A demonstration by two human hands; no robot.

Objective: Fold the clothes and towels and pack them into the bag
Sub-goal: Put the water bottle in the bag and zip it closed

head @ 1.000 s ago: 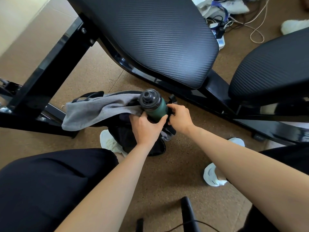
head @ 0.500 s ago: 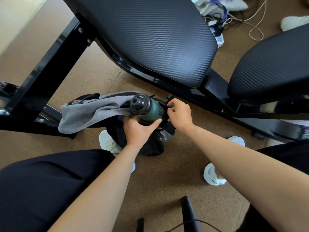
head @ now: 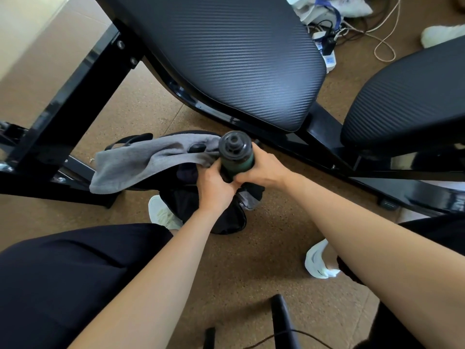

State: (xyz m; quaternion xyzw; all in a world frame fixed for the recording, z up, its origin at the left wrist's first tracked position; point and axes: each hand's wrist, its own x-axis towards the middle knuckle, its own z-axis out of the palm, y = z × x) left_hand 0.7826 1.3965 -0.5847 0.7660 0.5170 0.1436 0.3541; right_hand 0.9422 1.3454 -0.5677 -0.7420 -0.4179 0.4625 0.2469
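Down on the cork floor between your white shoes, under the edge of the padded bench, the black bag sits open with the grey towel draped loosely across its top and spilling off to your left. Half a second ago the green bottle lay tipped with its cap pointing left, and only your left hand held it, while your right hand pinched the bag's rim. Now the bottle stands nearly upright, its dark cap facing up at you. Your right hand has left the rim and curls round the bottle's right side, and your left hand wraps its lower part from the other side, thumb running up the body. Both hands are therefore clamped on the bottle, which sits low over the bag's mouth, just beside the towel's near edge. I judge that you are seating the bottle down into the bag, though the frame hides how deep its base has gone. The towel has not moved. It is unfolded and lies on the bag, not in it, so the folding and packing of it is yet to do. Mind that pushing the bottle down may trap the towel's edge beneath it.
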